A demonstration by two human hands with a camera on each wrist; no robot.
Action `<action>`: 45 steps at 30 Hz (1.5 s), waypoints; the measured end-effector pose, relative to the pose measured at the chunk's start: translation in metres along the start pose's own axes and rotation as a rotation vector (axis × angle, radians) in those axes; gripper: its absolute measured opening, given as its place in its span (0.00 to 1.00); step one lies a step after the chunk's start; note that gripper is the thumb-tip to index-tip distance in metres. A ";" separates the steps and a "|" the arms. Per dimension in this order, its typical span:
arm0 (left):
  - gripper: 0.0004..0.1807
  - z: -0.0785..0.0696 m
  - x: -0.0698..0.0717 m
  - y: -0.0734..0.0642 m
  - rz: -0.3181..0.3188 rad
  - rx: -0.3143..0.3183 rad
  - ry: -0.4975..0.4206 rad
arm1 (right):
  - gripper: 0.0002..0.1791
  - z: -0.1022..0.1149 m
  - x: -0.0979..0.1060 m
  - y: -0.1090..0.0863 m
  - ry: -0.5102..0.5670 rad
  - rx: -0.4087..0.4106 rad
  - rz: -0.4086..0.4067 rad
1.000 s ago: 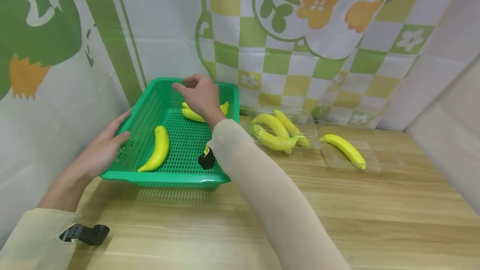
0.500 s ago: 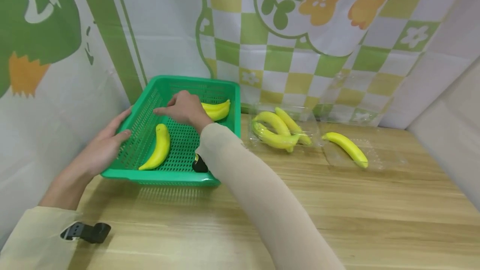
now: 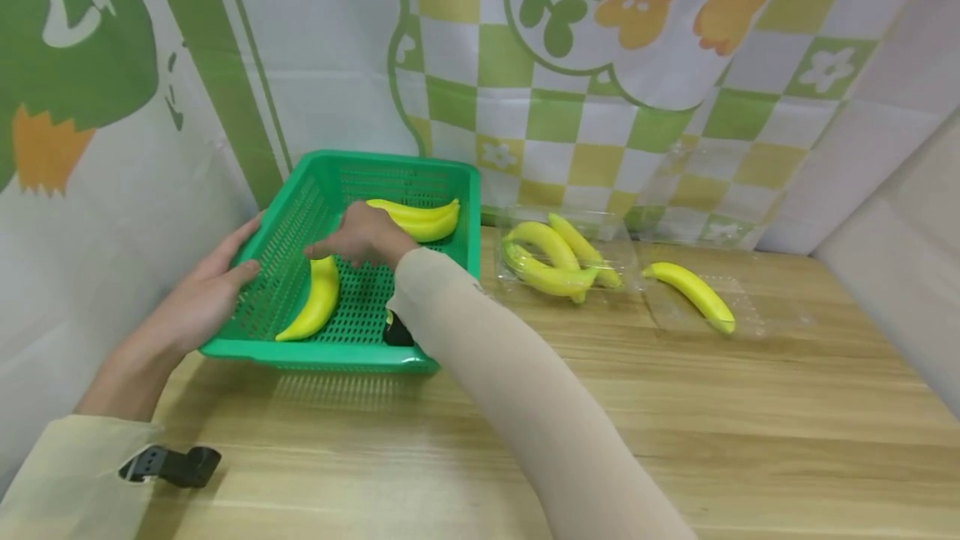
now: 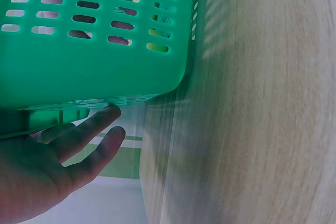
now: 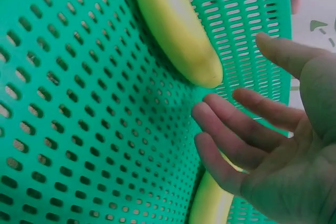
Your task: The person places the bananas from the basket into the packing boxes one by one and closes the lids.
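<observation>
The green basket [image 3: 281,352] stands on the table, its perforated wall [image 4: 94,72] near in the left wrist view. My left hand [image 3: 202,298] rests against the basket's left side, fingers [image 4: 92,161] straight below the rim. Inside the basket, my right hand [image 3: 363,236] hovers with nothing in it. In the right wrist view its loosely bent fingers [image 5: 228,129] are just off the rounded end of a banana [image 5: 181,30]. One banana [image 3: 318,302] lies along the basket's left side. More bananas [image 3: 431,222] lie together at the back, partly covered by the right hand.
Right of the basket, a clear plastic box [image 3: 517,219] holds several bananas [image 3: 547,265]. Further right, a single banana [image 3: 693,294] lies in another clear plastic container [image 3: 750,315]. A patterned cloth [image 3: 577,107] hangs behind the wooden table [image 3: 600,407].
My right hand has come away from the back bananas, moving forward and left to the upper end of the left banana. The back bananas show more now. The left hand has stayed put.
</observation>
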State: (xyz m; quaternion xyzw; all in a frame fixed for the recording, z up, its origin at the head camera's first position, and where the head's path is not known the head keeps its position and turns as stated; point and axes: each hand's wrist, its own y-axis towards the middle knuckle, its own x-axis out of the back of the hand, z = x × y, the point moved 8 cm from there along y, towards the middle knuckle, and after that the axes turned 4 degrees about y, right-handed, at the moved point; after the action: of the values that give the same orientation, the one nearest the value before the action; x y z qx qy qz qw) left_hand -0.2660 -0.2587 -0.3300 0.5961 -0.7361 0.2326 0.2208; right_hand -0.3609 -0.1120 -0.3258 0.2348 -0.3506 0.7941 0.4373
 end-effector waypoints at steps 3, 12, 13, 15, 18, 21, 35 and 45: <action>0.34 0.001 0.000 -0.001 0.000 0.006 0.005 | 0.30 0.000 -0.010 0.002 -0.019 0.030 0.088; 0.34 0.002 0.000 0.000 0.006 0.023 -0.005 | 0.26 0.003 -0.024 0.003 -0.113 0.099 0.195; 0.34 0.002 0.000 0.000 0.006 0.025 -0.004 | 0.25 0.003 -0.025 0.002 -0.120 0.104 0.201; 0.34 0.002 0.000 0.000 0.009 0.024 -0.004 | 0.24 0.002 -0.025 0.002 -0.132 0.104 0.213; 0.34 0.002 0.000 0.000 0.010 0.033 0.002 | 0.24 0.002 -0.025 0.002 -0.140 0.115 0.223; 0.34 0.002 0.000 0.000 0.012 0.032 0.003 | 0.23 0.001 -0.024 0.003 -0.153 0.114 0.207; 0.33 -0.001 0.003 0.000 -0.010 0.008 0.030 | 0.21 0.001 -0.018 0.007 -0.219 0.088 0.148; 0.33 -0.002 0.001 -0.001 -0.015 0.005 0.038 | 0.14 -0.010 -0.016 0.010 -0.244 0.011 0.135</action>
State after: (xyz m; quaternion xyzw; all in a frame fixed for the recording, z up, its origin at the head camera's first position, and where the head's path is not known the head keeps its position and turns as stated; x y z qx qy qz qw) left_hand -0.2647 -0.2589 -0.3278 0.5977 -0.7267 0.2437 0.2351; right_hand -0.3615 -0.1164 -0.3469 0.3079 -0.4118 0.7893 0.3357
